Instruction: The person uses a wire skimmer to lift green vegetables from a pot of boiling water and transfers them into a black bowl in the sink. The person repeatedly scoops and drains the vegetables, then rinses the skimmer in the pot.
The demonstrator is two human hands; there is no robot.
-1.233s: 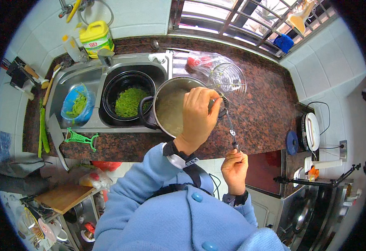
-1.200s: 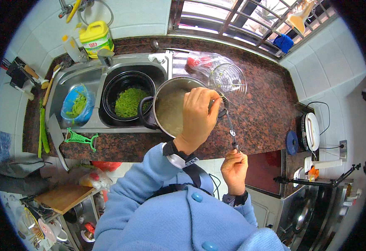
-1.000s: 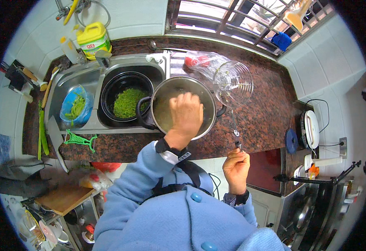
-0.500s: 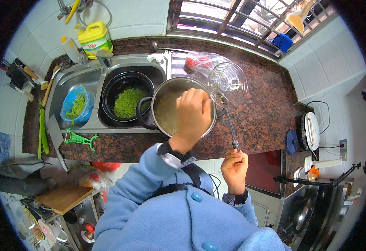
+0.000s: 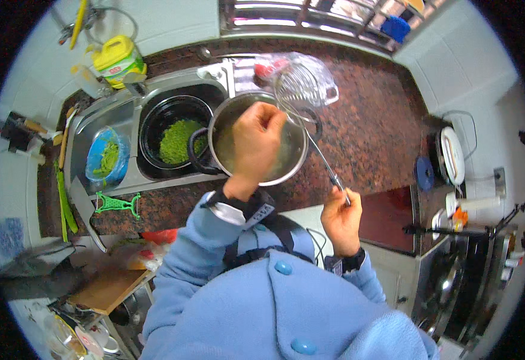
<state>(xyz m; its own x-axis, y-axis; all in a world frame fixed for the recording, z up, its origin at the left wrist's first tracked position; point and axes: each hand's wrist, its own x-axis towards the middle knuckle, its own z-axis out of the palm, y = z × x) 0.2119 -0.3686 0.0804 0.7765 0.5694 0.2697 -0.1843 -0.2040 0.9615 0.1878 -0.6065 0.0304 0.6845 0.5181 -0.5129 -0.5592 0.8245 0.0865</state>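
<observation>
My left hand (image 5: pixel 256 142) is closed over a steel pot (image 5: pixel 293 150) with dark side handles and murky liquid inside; whatever its fingers hold, if anything, is hidden. In my right hand (image 5: pixel 341 223) is the handle of a wire skimmer (image 5: pixel 298 87). Its coiled wire basket is held at the pot's far right rim, tilted, partly in front of a clear plastic bag (image 5: pixel 328 78) with something red in it. Left of the steel pot, a black pot (image 5: pixel 148 129) in the sink basin holds chopped greens (image 5: pixel 181 142).
A blue bag-lined bowl (image 5: pixel 97 155) with green peelings sits in the left sink basin (image 5: pixel 82 135). Along the counter's left front lie a knife (image 5: pixel 88 210) and a green peeler (image 5: pixel 117 204). A yellow jug (image 5: pixel 118 60) stands behind the sink. A white-lidded appliance (image 5: pixel 452 156) is at far right.
The skimmer's basket has tilted and shifted left toward the pot's far rim. My left hand stays over the pot, now more tightly curled. The whole view has shifted slightly.
</observation>
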